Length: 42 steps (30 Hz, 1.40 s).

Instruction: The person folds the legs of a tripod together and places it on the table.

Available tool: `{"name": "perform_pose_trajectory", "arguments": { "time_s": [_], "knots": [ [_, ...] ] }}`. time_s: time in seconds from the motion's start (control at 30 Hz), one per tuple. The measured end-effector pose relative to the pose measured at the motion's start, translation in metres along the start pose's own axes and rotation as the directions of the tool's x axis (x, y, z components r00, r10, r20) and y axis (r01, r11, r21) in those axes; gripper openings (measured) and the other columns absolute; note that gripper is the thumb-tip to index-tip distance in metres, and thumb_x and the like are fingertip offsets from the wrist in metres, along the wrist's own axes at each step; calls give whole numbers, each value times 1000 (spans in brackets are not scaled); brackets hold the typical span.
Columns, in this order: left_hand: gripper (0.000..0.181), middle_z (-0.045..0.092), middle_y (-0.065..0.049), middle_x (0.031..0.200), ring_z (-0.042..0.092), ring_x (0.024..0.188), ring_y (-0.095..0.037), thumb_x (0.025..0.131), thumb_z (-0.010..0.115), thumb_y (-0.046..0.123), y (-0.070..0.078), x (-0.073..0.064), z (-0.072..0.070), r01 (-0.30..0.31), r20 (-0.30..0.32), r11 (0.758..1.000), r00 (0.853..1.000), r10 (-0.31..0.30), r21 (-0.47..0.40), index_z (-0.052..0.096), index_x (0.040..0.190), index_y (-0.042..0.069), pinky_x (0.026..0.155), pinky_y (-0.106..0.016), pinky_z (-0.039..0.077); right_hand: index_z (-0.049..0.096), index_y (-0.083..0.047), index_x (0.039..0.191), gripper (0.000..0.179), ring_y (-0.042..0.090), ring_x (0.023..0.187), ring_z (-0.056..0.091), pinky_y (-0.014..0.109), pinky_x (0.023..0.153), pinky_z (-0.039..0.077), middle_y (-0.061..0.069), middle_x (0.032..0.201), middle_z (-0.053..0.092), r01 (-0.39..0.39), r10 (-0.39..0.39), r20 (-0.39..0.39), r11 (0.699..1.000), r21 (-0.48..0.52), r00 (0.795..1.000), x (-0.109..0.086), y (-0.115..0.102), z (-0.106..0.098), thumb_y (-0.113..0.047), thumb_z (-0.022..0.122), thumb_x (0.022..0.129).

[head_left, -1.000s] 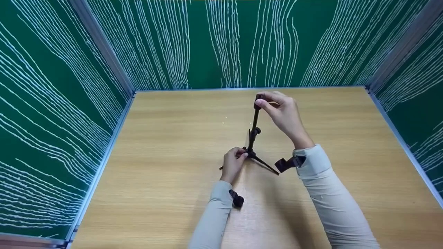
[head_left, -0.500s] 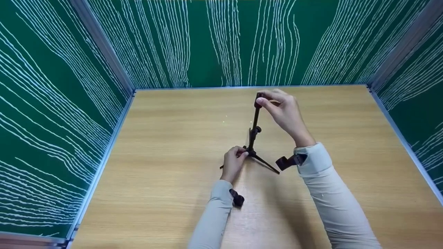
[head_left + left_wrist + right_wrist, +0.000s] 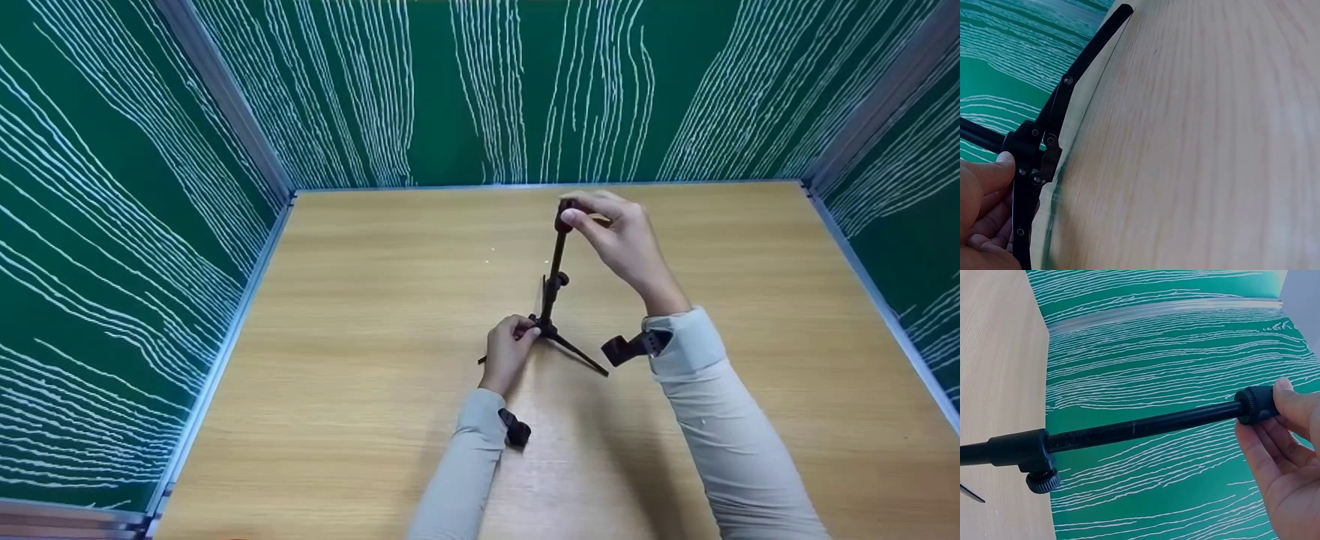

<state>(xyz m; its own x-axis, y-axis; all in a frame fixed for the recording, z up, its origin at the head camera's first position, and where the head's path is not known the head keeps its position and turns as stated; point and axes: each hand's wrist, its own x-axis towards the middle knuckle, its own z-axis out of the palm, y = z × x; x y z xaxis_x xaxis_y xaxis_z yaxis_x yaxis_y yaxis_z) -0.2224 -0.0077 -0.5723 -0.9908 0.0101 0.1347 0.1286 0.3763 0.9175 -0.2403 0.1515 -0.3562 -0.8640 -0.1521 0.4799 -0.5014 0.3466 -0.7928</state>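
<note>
A black tripod stand (image 3: pixel 553 296) rises from the table on spread legs, its pole leaning slightly right in the head view. My left hand (image 3: pixel 510 349) grips the stand low down, at the leg hub (image 3: pixel 1022 146); the thumb presses the hub and the fingers curl behind a leg. At the top of the pole, my right hand (image 3: pixel 619 236) pinches the black end piece (image 3: pixel 1258 405) between thumb and fingers. Midway up the pole sits a collar with a ridged knob (image 3: pixel 1043 482), untouched by either hand. One leg (image 3: pixel 581 356) points toward the right front.
The stand is on a light wooden table (image 3: pixel 337 337). Green panels (image 3: pixel 442 97) with white wavy lines wall it in at the back, left and right. Small pale specks lie on the wood behind the stand. Each wrist carries a black camera mount (image 3: pixel 516 430).
Both hands keep their holds on the stand. The whole scene shifts a little in the head view; the stand itself shows no clear movement.
</note>
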Motion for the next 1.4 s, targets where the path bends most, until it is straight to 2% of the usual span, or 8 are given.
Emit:
{"name": "perform_pose_trajectory", "arguments": {
  "time_s": [0.4,0.83,1.2,1.4],
  "knots": [
    [10,69,-8,91,61,77,-8,87,70,10,-2,0,2,1,-4,1000,1000,-1,0,69,93,2,69,-18,51,68,2,114,27,-1,91,61,18,87,53,18,108,68,-2,2,18,1000,-27,1000,-2,3,1,-13,64,92],
    [9,69,-8,89,61,76,-8,86,70,9,-2,0,1,-17,-9,1000,1000,17,11,68,91,1,69,-18,51,70,0,111,26,-1,92,61,13,84,52,13,108,69,-22,22,18,1000,-19,1000,-4,9,5,-15,65,91],
    [10,70,-9,91,63,79,-10,86,70,10,-2,0,2,-24,-7,999,1000,25,23,68,92,1,71,-18,52,70,-2,113,26,1,93,61,20,88,53,14,111,69,-50,51,23,998,-44,998,-5,14,6,-16,64,91],
    [10,70,-10,92,65,80,-13,86,70,10,-2,1,2,-19,-10,999,1000,20,25,69,92,1,72,-18,53,70,-1,113,26,-1,91,61,16,87,52,13,109,70,-38,39,26,998,-41,999,-6,14,5,-14,65,91]
  ]
}}
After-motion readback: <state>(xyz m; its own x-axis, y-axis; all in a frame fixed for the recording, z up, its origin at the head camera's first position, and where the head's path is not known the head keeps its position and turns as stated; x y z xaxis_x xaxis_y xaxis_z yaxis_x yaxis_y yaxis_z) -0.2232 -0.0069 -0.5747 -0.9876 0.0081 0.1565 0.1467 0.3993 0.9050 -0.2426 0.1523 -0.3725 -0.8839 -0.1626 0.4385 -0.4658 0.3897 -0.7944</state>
